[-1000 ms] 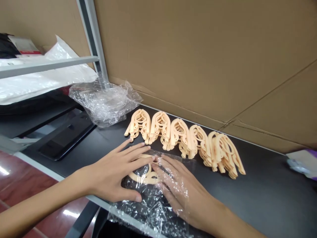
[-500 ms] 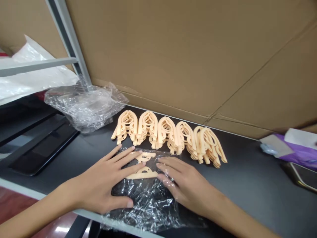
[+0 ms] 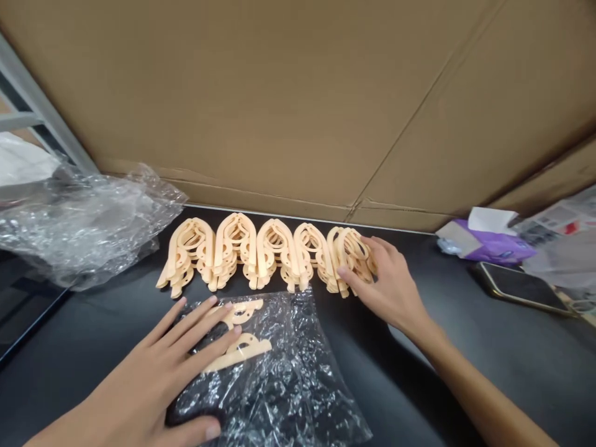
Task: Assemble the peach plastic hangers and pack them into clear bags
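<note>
My left hand (image 3: 162, 366) lies flat with fingers spread on a clear plastic bag (image 3: 279, 379) on the black table. Inside the bag, under my fingertips, are pale orange plastic pieces (image 3: 239, 338). My right hand (image 3: 388, 282) reaches to the right end of a row of several stacks of the same pale orange arched pieces (image 3: 261, 251). Its fingers curl round the rightmost stack (image 3: 349, 248), touching it.
A brown cardboard wall (image 3: 298, 105) stands behind the row. Crumpled clear plastic (image 3: 79, 223) lies at the left by a grey metal post (image 3: 41, 118). At the right are a purple tissue pack (image 3: 488, 242) and a phone (image 3: 519, 287).
My right hand has left the bag and moved up and right to the last stack in the row. The left hand stays flat on the bag. The view has swung to the right.
</note>
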`<state>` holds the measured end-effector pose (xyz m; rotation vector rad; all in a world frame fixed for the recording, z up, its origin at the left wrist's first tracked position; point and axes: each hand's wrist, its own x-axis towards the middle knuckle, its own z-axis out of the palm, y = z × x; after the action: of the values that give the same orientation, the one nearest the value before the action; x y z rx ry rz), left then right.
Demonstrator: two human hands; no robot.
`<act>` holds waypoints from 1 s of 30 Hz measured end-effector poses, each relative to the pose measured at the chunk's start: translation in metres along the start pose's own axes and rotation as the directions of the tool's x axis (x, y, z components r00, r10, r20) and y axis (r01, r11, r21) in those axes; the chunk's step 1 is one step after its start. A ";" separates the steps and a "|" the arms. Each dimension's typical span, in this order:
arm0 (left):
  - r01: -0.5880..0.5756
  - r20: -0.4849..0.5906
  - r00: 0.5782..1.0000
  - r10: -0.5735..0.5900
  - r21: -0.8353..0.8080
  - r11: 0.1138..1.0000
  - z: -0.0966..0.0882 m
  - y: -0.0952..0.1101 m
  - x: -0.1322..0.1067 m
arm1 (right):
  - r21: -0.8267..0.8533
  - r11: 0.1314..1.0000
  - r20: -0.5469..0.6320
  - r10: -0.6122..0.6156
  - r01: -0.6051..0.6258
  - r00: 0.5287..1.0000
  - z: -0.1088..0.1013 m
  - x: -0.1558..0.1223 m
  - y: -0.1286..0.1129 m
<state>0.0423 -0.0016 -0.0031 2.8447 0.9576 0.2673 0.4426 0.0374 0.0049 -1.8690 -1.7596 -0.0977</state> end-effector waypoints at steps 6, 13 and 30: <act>0.032 -0.087 0.996 -0.028 0.045 0.998 0.014 -0.001 -0.004 | 0.024 1.000 0.035 0.005 -0.006 0.999 0.000 -0.002 -0.015; -0.053 0.018 0.999 0.052 0.089 0.995 0.009 -0.019 -0.005 | 0.103 0.994 -0.048 -0.020 0.025 0.999 -0.003 -0.003 -0.010; 0.137 -0.046 0.989 -0.139 -0.027 0.990 -0.010 0.006 0.006 | 0.218 0.976 0.015 -0.019 0.015 1.000 -0.014 -0.012 -0.012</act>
<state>0.0484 -0.0016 0.0084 2.7462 1.1467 0.3305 0.4343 0.0197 0.0157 -1.7021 -1.7227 0.1018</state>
